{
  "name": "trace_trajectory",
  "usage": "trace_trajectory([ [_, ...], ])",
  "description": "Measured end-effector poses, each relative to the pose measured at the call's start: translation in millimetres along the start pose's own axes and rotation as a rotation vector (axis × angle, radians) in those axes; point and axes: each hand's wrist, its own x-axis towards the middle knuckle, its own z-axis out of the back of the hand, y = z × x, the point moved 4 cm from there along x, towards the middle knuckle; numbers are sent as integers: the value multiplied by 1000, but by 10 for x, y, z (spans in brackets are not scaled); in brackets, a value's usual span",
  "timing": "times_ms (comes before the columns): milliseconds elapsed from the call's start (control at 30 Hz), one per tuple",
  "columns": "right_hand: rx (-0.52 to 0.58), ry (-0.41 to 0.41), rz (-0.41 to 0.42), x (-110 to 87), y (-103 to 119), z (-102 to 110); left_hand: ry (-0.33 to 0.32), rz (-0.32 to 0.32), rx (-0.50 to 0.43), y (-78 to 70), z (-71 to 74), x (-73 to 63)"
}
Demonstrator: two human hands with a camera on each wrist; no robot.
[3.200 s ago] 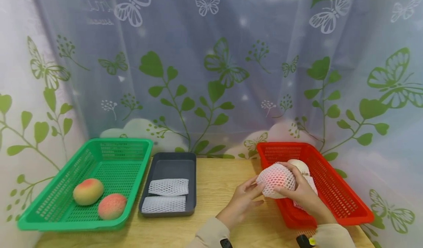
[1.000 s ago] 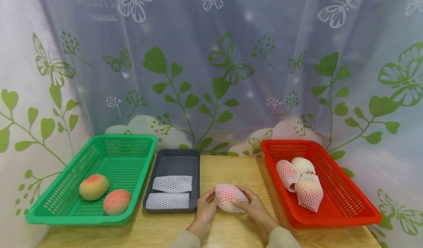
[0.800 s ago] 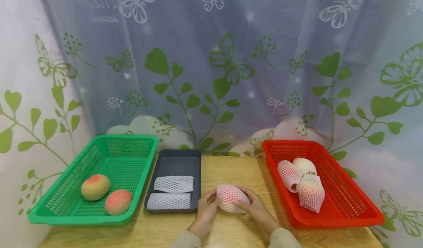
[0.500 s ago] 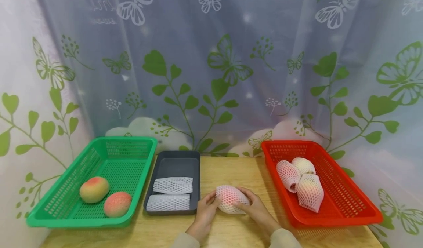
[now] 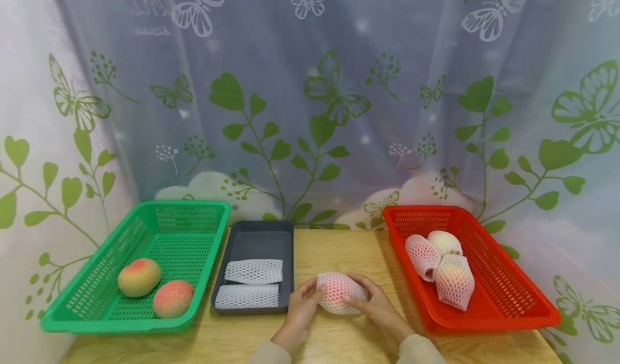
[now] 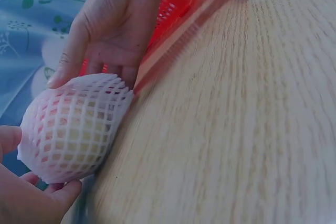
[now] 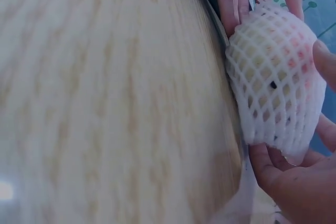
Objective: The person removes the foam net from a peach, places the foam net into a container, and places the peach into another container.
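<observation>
Between both hands is a peach in a white foam net [image 5: 337,294], low over the middle front of the table. My left hand [image 5: 301,313] grips its left end, thumb on the near side. On the other end, my right hand [image 5: 380,310] holds it with the thumb across the front and fingers behind. Seen from the left wrist, the net [image 6: 73,129] covers the fruit and its cut edge points toward the right hand [image 6: 115,30]. In the right wrist view a small dark mark shows through the mesh [image 7: 273,72]; fingertips are partly hidden behind the fruit.
At left, a green basket [image 5: 213,256] holds two bare peaches [image 5: 139,278]. Beside it stands a dark grey tray [image 5: 259,241] with two flat foam nets [image 5: 247,296]. A red basket [image 5: 508,299] at right contains three netted fruits [image 5: 454,280]. A printed curtain [image 5: 271,46] hangs behind.
From over the red basket, both hands have brought the netted peach left and down to the table's middle. During the last second hands and fruit have stayed almost still.
</observation>
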Motion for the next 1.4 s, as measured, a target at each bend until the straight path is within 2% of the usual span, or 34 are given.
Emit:
trace_trajectory([
  [267,15,20,-5,-21,36,15,4,-26,53,-97,11,-41],
  [400,-16,-46,-24,-33,84,35,19,-42,66,-161,13,-63],
  [533,-58,-106,-5,-28,153,75,39,-72,85,-223,18,-54],
  [767,-110,-113,42,-30,312,158,57,-117,94,-360,48,-17],
  [1067,-140,-107,73,-87,522,313,102,-168,155,-608,239,-32],
  [1400,-149,-136,161,-177,687,484,45,-182,177,-818,521,-16],
])
